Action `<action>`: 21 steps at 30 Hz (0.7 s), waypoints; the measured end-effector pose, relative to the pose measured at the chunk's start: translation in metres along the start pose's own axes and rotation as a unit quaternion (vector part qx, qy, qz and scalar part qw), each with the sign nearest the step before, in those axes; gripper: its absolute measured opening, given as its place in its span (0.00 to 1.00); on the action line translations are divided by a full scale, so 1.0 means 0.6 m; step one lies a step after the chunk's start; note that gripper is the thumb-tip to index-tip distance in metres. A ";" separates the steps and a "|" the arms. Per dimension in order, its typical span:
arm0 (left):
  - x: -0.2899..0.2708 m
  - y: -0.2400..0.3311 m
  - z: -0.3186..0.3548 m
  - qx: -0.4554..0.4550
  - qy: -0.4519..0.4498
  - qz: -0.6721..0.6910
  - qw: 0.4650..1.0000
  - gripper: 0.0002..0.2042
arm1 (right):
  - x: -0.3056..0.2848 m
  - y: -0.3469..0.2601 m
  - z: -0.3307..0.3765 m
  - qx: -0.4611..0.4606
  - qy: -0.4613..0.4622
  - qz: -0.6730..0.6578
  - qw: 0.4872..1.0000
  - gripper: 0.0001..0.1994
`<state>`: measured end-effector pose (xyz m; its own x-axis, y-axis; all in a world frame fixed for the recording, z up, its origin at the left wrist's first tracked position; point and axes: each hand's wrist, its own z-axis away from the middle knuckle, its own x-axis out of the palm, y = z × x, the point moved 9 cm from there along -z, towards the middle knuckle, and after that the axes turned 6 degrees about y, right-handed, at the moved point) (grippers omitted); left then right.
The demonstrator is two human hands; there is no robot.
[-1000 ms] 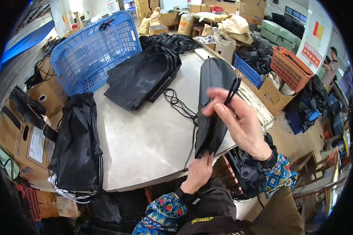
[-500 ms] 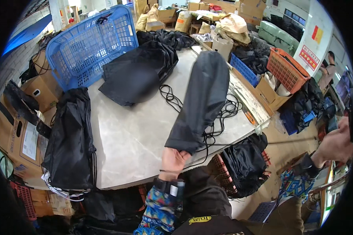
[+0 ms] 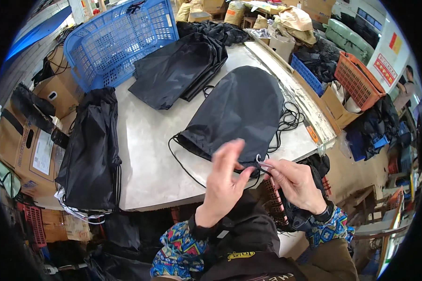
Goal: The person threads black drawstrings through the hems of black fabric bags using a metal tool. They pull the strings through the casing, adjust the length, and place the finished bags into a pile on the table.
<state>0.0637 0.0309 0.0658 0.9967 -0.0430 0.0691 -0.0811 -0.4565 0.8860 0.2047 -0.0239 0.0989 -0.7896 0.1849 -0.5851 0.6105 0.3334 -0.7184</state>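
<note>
Since half a second ago the black drawstring bag (image 3: 239,112) has gone from hanging off the left hand to lying flat on the grey table (image 3: 145,150), mouth toward the person, and the right hand (image 3: 295,185) has returned from far out at the side to the near edge. Around it stand the blue basket (image 3: 122,40), a stack of black bags (image 3: 178,68) and another pile (image 3: 91,150) draped over the left edge, apparently kept within reach. Left hand (image 3: 225,180) pinches the bag's hem, presumably to steady it, while the right hand's closed fingers hold a small metal tool (image 3: 262,163) at the black cord (image 3: 185,166).
</note>
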 end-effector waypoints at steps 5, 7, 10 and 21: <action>-0.009 0.011 0.024 0.229 -0.129 -0.146 0.954 0.05 | -0.087 0.061 0.005 0.014 0.172 0.261 0.950 0.16; -0.044 0.009 0.019 0.226 -0.120 -0.199 0.946 0.04 | -0.135 0.047 0.001 -0.068 0.267 0.339 0.900 0.14; -0.042 0.016 0.008 0.230 -0.111 -0.230 0.939 0.05 | -0.130 0.090 0.012 -0.047 0.278 0.303 0.911 0.16; -0.250 -0.081 -0.007 0.078 -0.008 -0.449 0.890 0.06 | -0.386 0.259 0.111 0.113 0.572 -0.100 0.807 0.14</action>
<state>-0.0817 0.0633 0.0140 0.6600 0.3904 -0.6419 0.7471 -0.4313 0.5058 0.4866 -0.0763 0.0976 -0.3359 0.9231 0.1875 0.3587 0.3094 -0.8807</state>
